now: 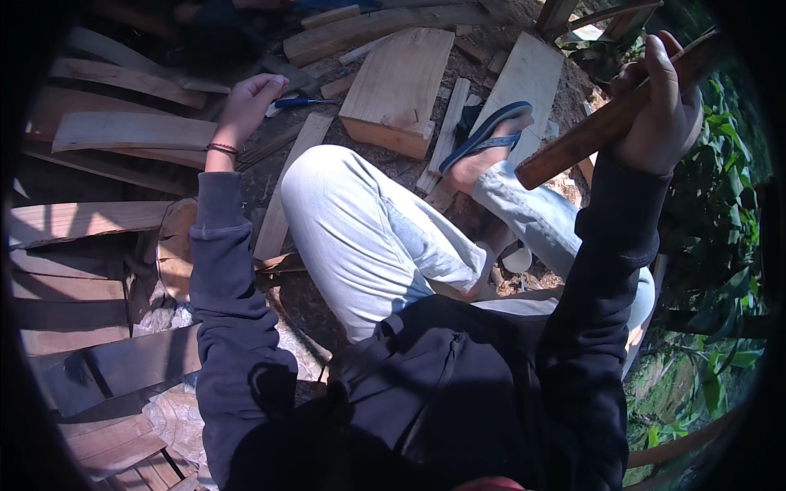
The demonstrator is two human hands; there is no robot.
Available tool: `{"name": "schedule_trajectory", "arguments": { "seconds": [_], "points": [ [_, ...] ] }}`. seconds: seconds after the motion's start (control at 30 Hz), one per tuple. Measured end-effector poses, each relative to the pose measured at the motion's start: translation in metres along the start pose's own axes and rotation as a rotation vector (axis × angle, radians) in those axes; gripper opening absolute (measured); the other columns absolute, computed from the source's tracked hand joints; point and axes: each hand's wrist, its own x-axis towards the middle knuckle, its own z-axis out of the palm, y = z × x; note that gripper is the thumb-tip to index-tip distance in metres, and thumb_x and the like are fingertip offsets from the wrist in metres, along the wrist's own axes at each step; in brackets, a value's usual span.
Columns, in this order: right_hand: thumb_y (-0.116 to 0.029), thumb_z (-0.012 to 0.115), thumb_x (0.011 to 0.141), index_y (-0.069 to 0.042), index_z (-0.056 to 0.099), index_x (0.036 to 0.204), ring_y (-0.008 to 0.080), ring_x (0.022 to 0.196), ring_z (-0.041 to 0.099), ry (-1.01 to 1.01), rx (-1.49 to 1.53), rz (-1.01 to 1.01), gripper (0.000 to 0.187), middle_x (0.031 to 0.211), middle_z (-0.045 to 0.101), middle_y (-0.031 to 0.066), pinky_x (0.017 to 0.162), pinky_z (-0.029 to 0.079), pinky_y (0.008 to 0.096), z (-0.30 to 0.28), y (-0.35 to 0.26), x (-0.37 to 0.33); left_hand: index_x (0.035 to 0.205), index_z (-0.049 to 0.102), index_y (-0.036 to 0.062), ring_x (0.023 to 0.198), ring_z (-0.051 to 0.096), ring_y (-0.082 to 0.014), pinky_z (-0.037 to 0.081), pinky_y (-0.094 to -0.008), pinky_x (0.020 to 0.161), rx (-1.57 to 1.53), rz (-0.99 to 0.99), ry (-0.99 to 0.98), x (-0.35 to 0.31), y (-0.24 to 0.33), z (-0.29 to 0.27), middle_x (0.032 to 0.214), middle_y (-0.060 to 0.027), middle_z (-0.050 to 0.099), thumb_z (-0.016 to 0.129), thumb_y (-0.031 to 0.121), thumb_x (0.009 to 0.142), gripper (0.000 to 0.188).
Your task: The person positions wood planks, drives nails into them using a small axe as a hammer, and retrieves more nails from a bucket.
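My left hand is raised at the upper left with its fingers closed in a pinch. What the fingertips hold, if anything, is too small to make out. Just beyond them is a slim blue-handled tool, apparently apart from the hand. At the upper right, my right hand is wrapped round a thick brown wooden stick. The stick slants down toward my knees, and its far end runs into the dark rim. A squared wooden block sits on the ground in front of my bent legs.
Curved planks are heaped along the left. A flat board lies beyond my sandalled foot, and a narrow board lies by my knee. Wood chips litter the ground. Green leafy plants grow along the right.
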Motion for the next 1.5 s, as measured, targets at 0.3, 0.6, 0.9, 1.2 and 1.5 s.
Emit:
{"name": "schedule_trajectory", "arguments": {
  "seconds": [0.3, 0.6, 0.9, 1.2, 1.5],
  "points": [
    [-0.013, 0.062, 0.081, 0.006, 0.05, 0.103, 0.0193, 0.052, 0.056, 0.074, 0.336, -0.146, 0.031, 0.06, 0.049, 0.0105, 0.051, 0.048, 0.0311, -0.021, 0.015, -0.019, 0.105, 0.063, 0.0053, 0.098, 0.058, -0.0388, 0.046, -0.0411, 0.086, 0.55, 0.132, 0.024, 0.105, -0.048, 0.112, 0.101, -0.0225, 0.063, 0.053, 0.045, 0.086, 0.045],
    [-0.016, 0.045, 0.092, 0.004, 0.04, 0.117, 0.0184, 0.061, 0.052, -0.109, 0.456, 0.034, 0.033, 0.079, 0.051, 0.0082, 0.058, 0.044, 0.0324, -0.03, 0.042, -0.024, 0.123, 0.048, 0.0079, 0.126, 0.038, -0.0338, 0.031, -0.0511, 0.099, 0.758, 0.157, 0.258, 0.11, -0.095, 0.249, 0.131, -0.0173, 0.044, 0.051, 0.04, 0.085, 0.05],
    [-0.02, 0.046, 0.09, 0.007, 0.049, 0.114, 0.0152, 0.066, 0.046, -0.02, 0.571, 0.168, 0.036, 0.079, 0.046, 0.0061, 0.061, 0.036, 0.0301, 0.001, 0.088, -0.046, 0.125, 0.05, 0.0105, 0.129, 0.035, -0.0316, 0.027, -0.0543, 0.099, 0.797, 0.19, 0.325, 0.108, -0.112, 0.266, 0.135, -0.017, 0.044, 0.049, 0.039, 0.084, 0.05],
    [-0.023, 0.043, 0.092, 0.006, 0.046, 0.121, 0.0141, 0.063, 0.043, 0.02, 0.562, 0.419, 0.04, 0.079, 0.046, 0.0045, 0.059, 0.036, 0.0299, 0.012, 0.113, -0.055, 0.125, 0.052, 0.0161, 0.131, 0.03, -0.0364, 0.021, -0.0674, 0.094, 0.851, 0.093, 0.34, 0.105, -0.1, 0.261, 0.139, -0.0119, 0.041, 0.052, 0.039, 0.081, 0.049],
    [-0.021, 0.045, 0.09, 0.006, 0.034, 0.126, 0.0168, 0.058, 0.049, 0.042, 0.404, 0.408, 0.046, 0.075, 0.05, 0.0062, 0.052, 0.042, 0.0299, 0.019, 0.116, -0.064, 0.134, 0.044, 0.0164, 0.135, 0.025, -0.0374, 0.021, -0.0701, 0.094, 0.896, 0.072, 0.29, 0.106, -0.108, 0.264, 0.146, -0.0155, 0.031, 0.046, 0.043, 0.084, 0.056]
  ]
}}
